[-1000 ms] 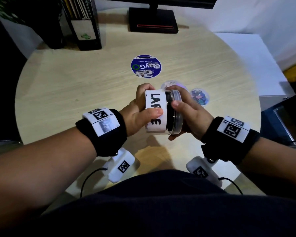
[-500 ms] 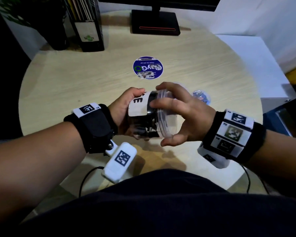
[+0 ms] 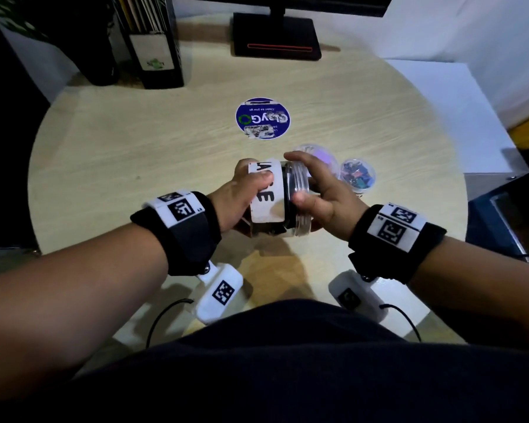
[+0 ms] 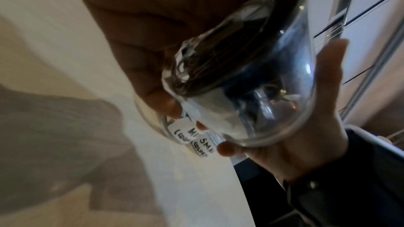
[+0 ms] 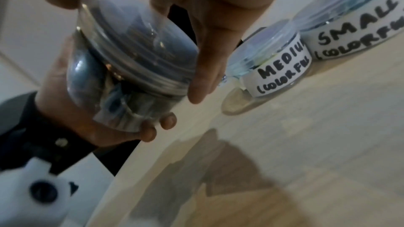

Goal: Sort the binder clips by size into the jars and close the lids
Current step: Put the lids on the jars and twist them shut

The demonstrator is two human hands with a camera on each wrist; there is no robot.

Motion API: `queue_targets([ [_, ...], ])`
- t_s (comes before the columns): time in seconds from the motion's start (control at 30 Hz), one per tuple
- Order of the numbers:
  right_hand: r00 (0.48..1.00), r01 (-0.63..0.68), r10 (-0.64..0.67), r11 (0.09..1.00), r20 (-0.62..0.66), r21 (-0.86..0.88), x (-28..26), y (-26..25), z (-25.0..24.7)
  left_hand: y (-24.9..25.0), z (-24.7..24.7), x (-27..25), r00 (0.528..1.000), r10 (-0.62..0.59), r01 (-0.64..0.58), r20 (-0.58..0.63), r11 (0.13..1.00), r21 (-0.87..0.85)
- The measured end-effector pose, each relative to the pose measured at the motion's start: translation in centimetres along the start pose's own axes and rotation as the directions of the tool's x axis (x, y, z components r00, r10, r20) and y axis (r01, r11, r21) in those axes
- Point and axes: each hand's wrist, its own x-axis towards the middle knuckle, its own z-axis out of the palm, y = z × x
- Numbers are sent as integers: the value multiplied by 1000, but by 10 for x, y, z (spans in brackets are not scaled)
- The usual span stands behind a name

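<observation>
Fingers (image 3: 258, 178) wrap jar (image 3: 268, 196); right hand (image 3: 318, 190) grips lid (image 3: 300, 203).

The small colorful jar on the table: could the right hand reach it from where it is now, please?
Probably yes. The small jar stands just beyond the right hand with nothing between them, but that hand grips the lid of the large jar and would have to let go first.
</observation>
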Motion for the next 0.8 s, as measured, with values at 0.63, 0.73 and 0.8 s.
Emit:
queue_targets([
  [0.63,922,387,-367,848,126,-361,-8,-9,-2,5,-8,-12,950,-282,310,137,913,-266],
  [0.73,854,515,-459,677,246,-525,-8,-3,-2,0,-7,-17,944,-259,319,204,870,-376],
  [0.8,830,549,-489,634,267,-545,-8,1,-2,2,-8,-17,942,-248,318,225,874,-367],
])
